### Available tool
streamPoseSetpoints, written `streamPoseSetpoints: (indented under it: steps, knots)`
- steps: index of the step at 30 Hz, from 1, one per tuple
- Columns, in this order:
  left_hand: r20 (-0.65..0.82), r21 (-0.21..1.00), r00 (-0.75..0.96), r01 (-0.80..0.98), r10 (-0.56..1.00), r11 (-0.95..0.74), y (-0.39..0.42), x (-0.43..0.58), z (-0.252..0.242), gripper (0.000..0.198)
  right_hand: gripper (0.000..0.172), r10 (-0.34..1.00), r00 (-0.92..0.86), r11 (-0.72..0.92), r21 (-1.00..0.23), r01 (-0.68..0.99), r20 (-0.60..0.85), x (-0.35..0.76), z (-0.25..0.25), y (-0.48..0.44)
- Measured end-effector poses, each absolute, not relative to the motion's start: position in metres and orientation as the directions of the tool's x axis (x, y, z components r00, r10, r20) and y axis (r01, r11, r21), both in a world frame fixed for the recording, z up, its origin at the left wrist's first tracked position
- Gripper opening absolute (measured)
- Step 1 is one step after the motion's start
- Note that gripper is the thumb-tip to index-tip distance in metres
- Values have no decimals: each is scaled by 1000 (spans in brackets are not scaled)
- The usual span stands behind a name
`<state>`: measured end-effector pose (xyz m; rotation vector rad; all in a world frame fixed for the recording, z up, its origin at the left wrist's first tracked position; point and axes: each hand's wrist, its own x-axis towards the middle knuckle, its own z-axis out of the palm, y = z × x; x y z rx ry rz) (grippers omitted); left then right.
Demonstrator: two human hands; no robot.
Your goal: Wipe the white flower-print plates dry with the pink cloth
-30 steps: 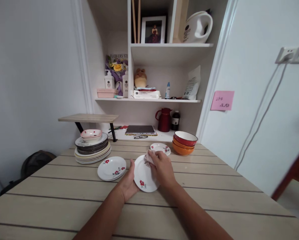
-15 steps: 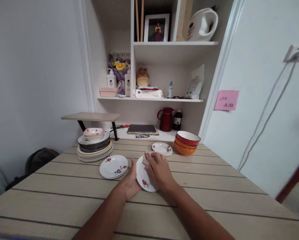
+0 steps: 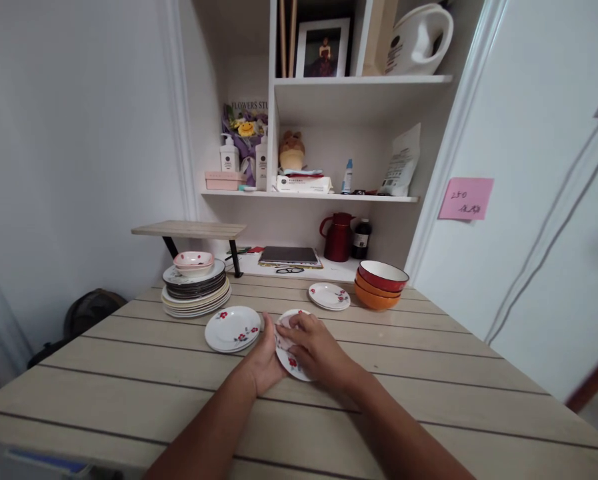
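Note:
A small white plate with red flowers [image 3: 291,363] is tilted up above the wooden table [image 3: 429,373]. My left hand [image 3: 263,357] grips its left edge. My right hand [image 3: 315,347] lies over its face, fingers pressed on a small pale cloth [image 3: 283,333]. Another flowered plate [image 3: 232,328] rests just left of my hands. A third flowered plate [image 3: 329,296] sits farther back to the right.
A tall stack of plates [image 3: 195,293] topped by a pink dish stands at the back left. Stacked red and orange bowls [image 3: 381,285] sit at the back right. Shelves behind hold a red jug [image 3: 337,238], bottles and a tablet.
My right hand and the cloth have slid leftward across the plate's face. The camera has shifted a little, so everything sits slightly further right in view.

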<state>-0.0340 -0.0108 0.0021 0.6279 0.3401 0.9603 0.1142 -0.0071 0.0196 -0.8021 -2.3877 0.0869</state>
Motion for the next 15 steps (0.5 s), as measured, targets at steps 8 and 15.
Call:
streamPoseSetpoints:
  steps: [8,15]
  knots:
    - [-24,636,535,-643,845,425,-7,-35,2,85,40,537,-728,833,-403,379,426,125,35,-14]
    - [-35,669,579,-592,814,450,-7,-36,3,89,47,572,-782,730,-589,347,248,143,39,-6]
